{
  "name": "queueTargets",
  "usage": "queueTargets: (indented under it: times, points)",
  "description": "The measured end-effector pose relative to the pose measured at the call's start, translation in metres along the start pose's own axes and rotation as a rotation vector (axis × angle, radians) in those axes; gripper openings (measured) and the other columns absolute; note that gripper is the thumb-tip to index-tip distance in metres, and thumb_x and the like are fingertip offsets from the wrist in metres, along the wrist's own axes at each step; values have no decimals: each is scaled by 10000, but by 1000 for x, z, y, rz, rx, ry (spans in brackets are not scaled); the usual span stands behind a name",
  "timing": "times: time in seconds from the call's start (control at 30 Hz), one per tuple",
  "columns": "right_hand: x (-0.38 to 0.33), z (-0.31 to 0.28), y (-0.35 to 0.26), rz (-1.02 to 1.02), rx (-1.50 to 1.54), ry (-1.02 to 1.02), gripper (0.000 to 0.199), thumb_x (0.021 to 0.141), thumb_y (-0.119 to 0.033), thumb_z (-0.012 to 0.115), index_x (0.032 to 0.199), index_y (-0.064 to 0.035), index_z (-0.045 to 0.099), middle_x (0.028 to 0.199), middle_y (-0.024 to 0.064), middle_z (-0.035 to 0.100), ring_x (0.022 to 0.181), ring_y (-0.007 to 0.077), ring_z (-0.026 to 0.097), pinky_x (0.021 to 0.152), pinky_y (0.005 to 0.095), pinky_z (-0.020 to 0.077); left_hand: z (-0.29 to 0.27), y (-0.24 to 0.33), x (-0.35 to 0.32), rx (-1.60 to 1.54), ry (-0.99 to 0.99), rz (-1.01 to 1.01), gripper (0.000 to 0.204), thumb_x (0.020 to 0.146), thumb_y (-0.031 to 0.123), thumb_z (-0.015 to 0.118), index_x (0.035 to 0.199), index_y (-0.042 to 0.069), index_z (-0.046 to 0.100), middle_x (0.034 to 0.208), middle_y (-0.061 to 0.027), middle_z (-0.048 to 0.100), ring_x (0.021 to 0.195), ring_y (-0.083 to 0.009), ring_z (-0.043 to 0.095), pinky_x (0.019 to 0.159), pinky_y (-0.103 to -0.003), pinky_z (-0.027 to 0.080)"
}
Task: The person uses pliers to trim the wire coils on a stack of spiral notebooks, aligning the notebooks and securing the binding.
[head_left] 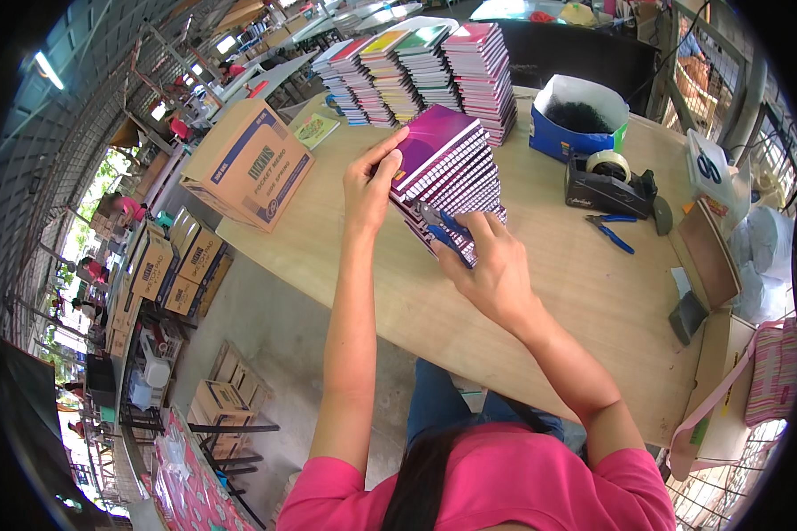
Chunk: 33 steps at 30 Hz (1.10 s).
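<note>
A stack of purple spiral-bound notebooks stands on the table in front of me, its wire-bound edges facing me in a slanted pile. My left hand grips the stack's left side, thumb on the upper cover's edge. In my right hand is a pair of blue-handled cutting pliers, its jaws against the spiral edges at the stack's near left corner. Whether the jaws are closed on a wire is too small to tell. My right fingers are curled round the handles, partly covering them.
Tall stacks of coloured notebooks line the table's far side. A brown carton sits on the left. On the right are a tape dispenser, a second pair of blue-handled pliers and a blue box of dark bits.
</note>
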State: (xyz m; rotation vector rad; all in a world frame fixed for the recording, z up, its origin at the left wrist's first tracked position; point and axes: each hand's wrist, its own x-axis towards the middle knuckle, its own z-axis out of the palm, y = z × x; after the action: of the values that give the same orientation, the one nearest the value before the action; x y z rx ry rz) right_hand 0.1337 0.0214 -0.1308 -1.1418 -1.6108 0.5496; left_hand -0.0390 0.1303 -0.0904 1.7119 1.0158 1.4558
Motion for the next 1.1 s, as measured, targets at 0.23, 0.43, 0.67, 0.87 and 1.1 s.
queueTargets:
  times: [0.23, 0.43, 0.67, 0.87, 1.1]
  points:
    - [1, -5, 3, 140, 214, -83, 351, 818, -224, 723, 1007, 39, 586, 869, 187, 629, 796, 353, 621, 704, 403, 494, 2, 0, -1, -1, -5, -14, 327, 922, 125, 579, 1207, -12, 661, 1186, -128, 663, 1032, -149, 608, 904, -263, 464]
    - [-11, 11, 16, -288, -157, 219, 411, 771, -186, 753, 1087, 0, 569, 910, 169, 564, 811, 347, 567, 696, 440, 473, -2, -6, 1, -1, -3, -9, 330, 922, 124, 575, 1209, -12, 659, 1191, -130, 662, 1035, -151, 607, 909, -264, 462]
    - [1, -1, 23, 685, 897, -420, 314, 848, -251, 700, 972, 15, 589, 820, 142, 614, 794, 239, 621, 656, 380, 479, -1, -5, 0, -8, -16, 8, 328, 925, 132, 577, 1209, -10, 661, 1174, -115, 663, 1006, -135, 605, 893, -251, 462]
    - [-17, 13, 27, 8, 163, 32, 389, 826, -253, 720, 1057, 25, 577, 897, 160, 593, 860, 308, 599, 740, 434, 473, -3, -8, 2, -6, -11, -24, 328, 924, 132, 582, 1209, -7, 663, 1164, -112, 664, 996, -128, 602, 887, -247, 462]
    - [-20, 17, 35, -176, -83, 131, 405, 793, -212, 743, 1078, 13, 565, 954, 174, 563, 872, 327, 572, 727, 421, 474, -1, -8, 2, -27, -11, -5, 330, 923, 133, 582, 1209, -13, 660, 1180, -123, 662, 1014, -140, 605, 896, -257, 460]
